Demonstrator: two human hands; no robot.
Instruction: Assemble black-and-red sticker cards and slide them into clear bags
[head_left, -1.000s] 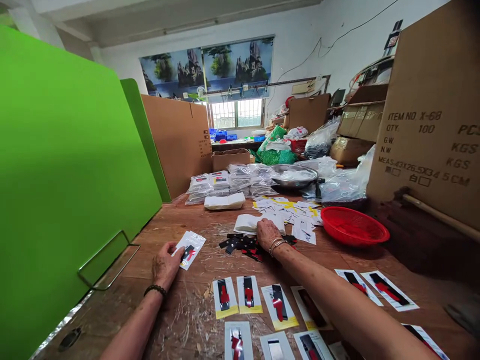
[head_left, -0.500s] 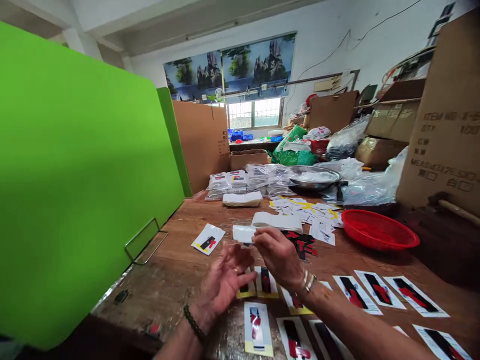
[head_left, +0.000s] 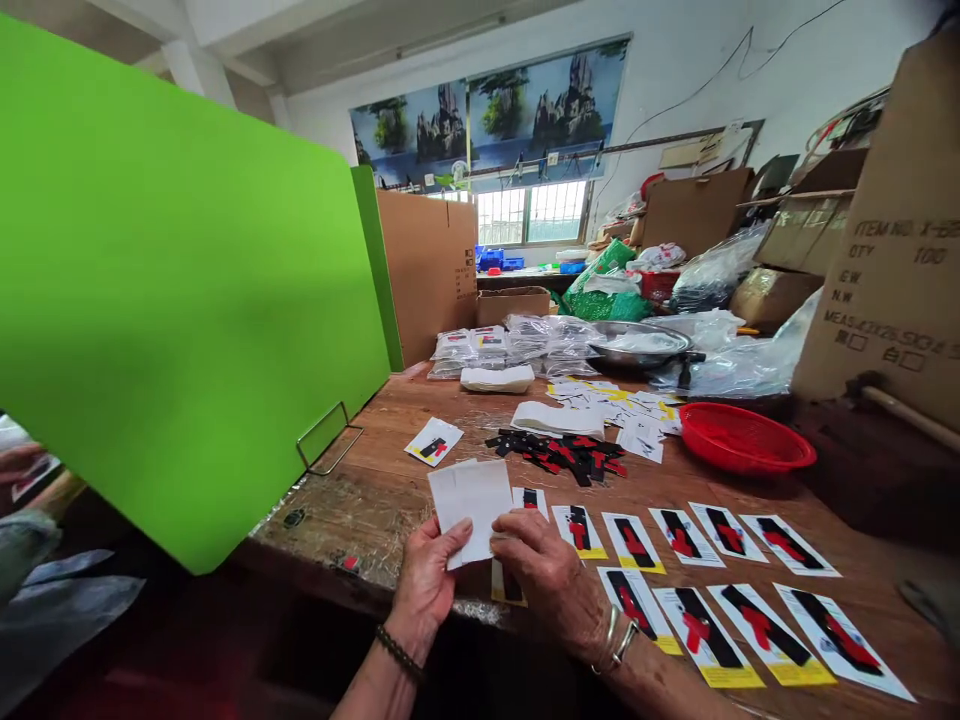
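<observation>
My left hand (head_left: pixel 429 568) grips a few blank white sheets (head_left: pixel 476 505) by their lower left corner, thumb on top. At the lower right edge of the same sheets, the fingers of my right hand (head_left: pixel 546 568) are closed in a pinch. The sheets fan slightly at the top. To the right lie rows of printed cards (head_left: pixel 697 635), each bearing a black strip with a red piece. Beyond my hands is a loose pile of black and red pieces (head_left: pixel 570 455). A small stack of finished-looking cards (head_left: pixel 433 442) lies left of it.
White strip stacks (head_left: pixel 559 420), scattered printed slips (head_left: pixel 637 440) and a red basket (head_left: pixel 742 440) lie farther back. Behind them are clear bagged packs (head_left: pixel 525 345) and a metal pan (head_left: pixel 641 345). A green board (head_left: pixel 225 300) stands left; another person's hand (head_left: pixel 22 465) shows past it.
The white sheets have come down and toward me, into both hands. My left hand has gone from open to gripping them. The view has shifted, showing more cards and the black and red pile.
</observation>
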